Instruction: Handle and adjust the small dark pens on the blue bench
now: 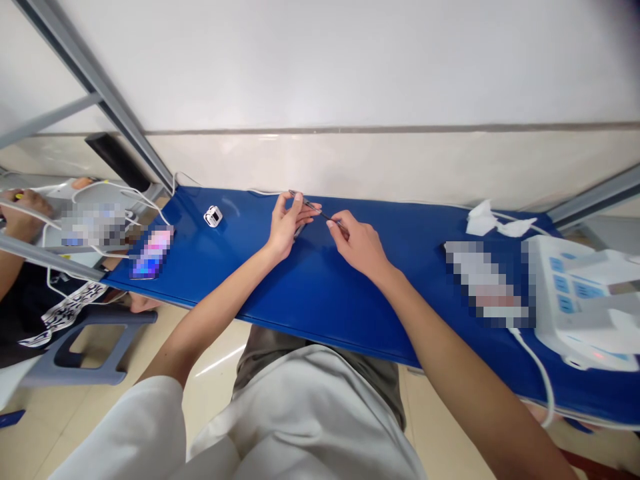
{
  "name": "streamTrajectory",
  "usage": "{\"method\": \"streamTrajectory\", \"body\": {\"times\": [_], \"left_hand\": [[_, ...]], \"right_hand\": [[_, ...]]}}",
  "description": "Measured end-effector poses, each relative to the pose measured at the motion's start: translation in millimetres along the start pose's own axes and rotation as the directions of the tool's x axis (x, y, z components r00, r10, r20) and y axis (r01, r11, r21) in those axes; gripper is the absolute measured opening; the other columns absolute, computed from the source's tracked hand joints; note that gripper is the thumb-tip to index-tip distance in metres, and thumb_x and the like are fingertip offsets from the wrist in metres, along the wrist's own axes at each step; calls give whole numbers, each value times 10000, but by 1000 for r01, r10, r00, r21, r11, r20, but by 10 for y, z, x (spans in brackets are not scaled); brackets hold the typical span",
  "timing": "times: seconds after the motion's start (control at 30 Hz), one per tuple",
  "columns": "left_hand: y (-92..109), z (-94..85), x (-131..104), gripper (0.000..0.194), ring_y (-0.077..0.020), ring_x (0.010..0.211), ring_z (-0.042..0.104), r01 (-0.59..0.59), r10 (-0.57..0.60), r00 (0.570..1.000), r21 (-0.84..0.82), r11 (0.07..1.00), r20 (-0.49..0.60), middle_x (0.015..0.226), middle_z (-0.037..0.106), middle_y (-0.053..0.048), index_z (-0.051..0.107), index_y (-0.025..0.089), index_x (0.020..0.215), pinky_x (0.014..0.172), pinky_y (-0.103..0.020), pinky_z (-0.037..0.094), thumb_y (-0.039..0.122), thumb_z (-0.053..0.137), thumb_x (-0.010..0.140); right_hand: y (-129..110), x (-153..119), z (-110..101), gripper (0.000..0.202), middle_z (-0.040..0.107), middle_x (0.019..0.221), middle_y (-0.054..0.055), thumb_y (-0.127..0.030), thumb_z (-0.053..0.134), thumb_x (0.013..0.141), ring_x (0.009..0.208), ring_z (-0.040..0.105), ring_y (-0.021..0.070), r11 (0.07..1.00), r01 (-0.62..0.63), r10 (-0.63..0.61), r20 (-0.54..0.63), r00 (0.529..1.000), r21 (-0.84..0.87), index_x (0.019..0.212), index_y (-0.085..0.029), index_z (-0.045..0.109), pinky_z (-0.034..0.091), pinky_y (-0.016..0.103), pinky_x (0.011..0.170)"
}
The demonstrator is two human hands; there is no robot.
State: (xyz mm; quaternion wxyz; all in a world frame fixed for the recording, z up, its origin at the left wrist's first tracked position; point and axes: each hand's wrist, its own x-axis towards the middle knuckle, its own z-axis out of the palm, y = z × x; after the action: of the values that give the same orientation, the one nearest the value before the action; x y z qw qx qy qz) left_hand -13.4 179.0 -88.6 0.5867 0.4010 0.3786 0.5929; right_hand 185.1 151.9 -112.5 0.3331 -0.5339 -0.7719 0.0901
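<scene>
Above the blue tabletop (320, 280), my two hands meet near its back edge. My left hand (286, 227) pinches a thin dark pen-like piece (306, 201) between thumb and fingers, its other fingers stretched out to the right. From the right, my right hand (361, 241) grips a slim dark rod (327, 217) whose tip reaches the left fingers. Whether these are two parts or one pen-like thing I cannot tell. A small white device with a dark face (213, 216) sits left of my left hand.
At the left lies a lit phone (153, 252). On the right are another phone (485, 283) with a white cable (537, 373), crumpled tissue (483, 218) and a white appliance (570, 300). Metal posts (125, 123) flank the table. Another person's hand (27, 210) shows at far left.
</scene>
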Motion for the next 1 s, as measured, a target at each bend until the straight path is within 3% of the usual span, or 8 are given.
{"method": "streamTrajectory", "body": {"times": [0.33,0.5,0.63,1.0], "left_hand": [[-78,-7,-17,487,-221,1026,842,19,-21,994,18,1000,103,1098,863,-76,609,285,1249,939,-340,638,636,812,979],[-64,1,-12,477,-214,1036,840,47,-48,998,12,999,38,1094,862,-70,616,285,1260,933,-325,634,626,808,987],[-21,-33,30,448,-206,1041,837,4,-5,1000,-9,1000,-17,1109,863,-66,619,293,1258,926,-320,639,625,786,1007],[15,-49,31,460,-228,1094,831,-17,17,1000,41,999,-2,1112,864,-70,642,302,1304,962,-353,642,649,753,1023]], "right_hand": [[3,-4,-12,454,737,808,59,-592,395,1174,714,684,261,1000,10,-10,8,1000,-10,1172,-260,705,343,331,651],[4,-3,10,434,738,797,53,-603,443,1159,717,686,264,1000,-2,2,-12,1000,-9,1183,-255,701,349,332,660],[-3,3,-3,422,740,798,52,-609,465,1151,704,679,261,1000,-13,13,-27,1000,10,1160,-253,691,364,338,663],[6,-1,-2,483,705,771,60,-635,402,1162,681,649,260,1000,-3,3,18,1000,-12,1033,-260,678,335,341,631]]}}
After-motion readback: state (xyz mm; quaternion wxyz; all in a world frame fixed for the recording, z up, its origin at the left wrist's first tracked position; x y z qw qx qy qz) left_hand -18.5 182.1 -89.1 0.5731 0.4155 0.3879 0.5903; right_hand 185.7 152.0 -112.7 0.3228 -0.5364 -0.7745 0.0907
